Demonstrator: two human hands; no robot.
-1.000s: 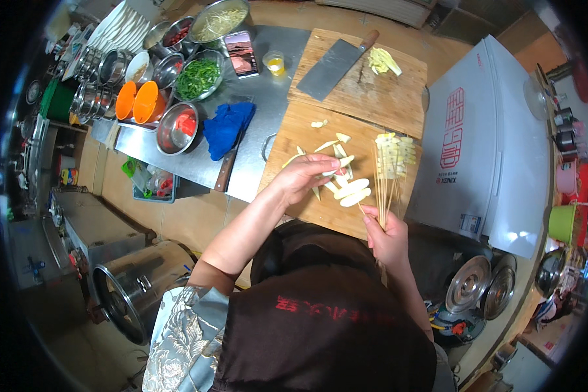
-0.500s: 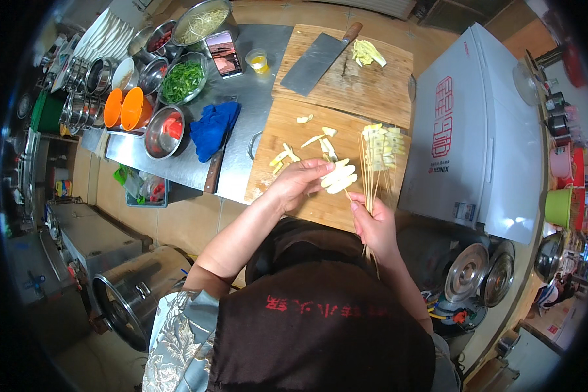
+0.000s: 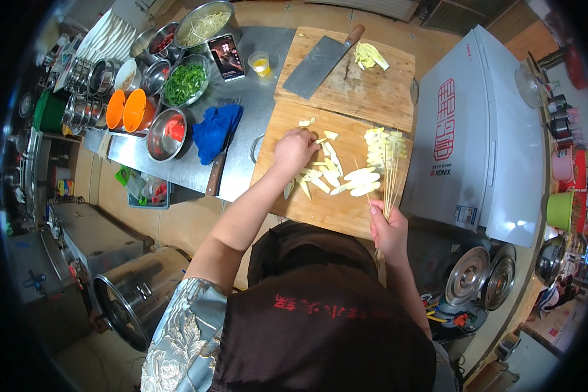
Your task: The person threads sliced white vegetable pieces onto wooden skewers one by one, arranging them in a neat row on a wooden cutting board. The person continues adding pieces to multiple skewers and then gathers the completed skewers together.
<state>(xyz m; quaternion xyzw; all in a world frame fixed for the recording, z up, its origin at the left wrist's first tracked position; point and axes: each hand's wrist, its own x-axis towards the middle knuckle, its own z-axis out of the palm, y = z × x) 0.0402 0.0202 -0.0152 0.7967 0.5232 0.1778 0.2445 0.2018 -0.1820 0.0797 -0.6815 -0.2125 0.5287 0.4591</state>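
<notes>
My right hand (image 3: 389, 225) is closed round a bundle of thin bamboo skewers (image 3: 391, 179). One skewer from it carries pale oval vegetable slices (image 3: 362, 181), held just over the near cutting board (image 3: 307, 212). My left hand (image 3: 295, 149) is down on the board's left part, fingers curled among loose pale yellow slices (image 3: 320, 183); what its fingertips pinch, if anything, is hidden. At the board's back right, partly behind the skewers, lies a group of pale slices (image 3: 384, 145) on skewers.
A cleaver (image 3: 317, 65) and a leafy yellow piece (image 3: 370, 57) lie on the far board (image 3: 389, 98). Leftward are a blue cloth (image 3: 215, 130) by a knife handle (image 3: 214, 176), a phone (image 3: 227, 57), a cup (image 3: 259, 64) and bowls. A white freezer (image 3: 464, 130) stands right.
My left hand has let go of the threaded slices and moved left and away, onto the loose slices. My right hand, with the skewers, has shifted slightly right. The phone's screen has changed.
</notes>
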